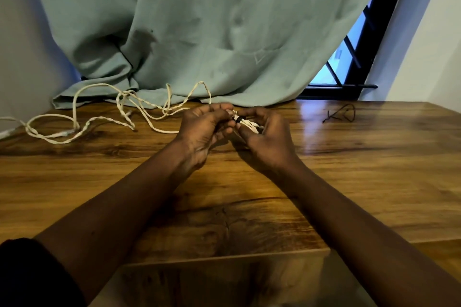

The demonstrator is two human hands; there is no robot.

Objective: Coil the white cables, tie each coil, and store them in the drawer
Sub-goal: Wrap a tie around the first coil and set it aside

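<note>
A small bundle of white cable (249, 124) sits between my two hands above the middle of the wooden table (349, 169). A black tie (239, 119) wraps round the bundle. My left hand (203, 129) pinches one end of the bundle. My right hand (264, 132) curls round the other end, with the thumb next to the tie. A long loose white twisted cable (104, 120) sprawls in loops over the far left of the table, some of it lying against the curtain.
A second black tie (341, 113) lies on the table at the far right. A grey-green curtain (199, 32) hangs behind and spills onto the table's back edge. A dark window frame (369, 39) shows at the right. The table's near edge (224, 260) runs below my forearms.
</note>
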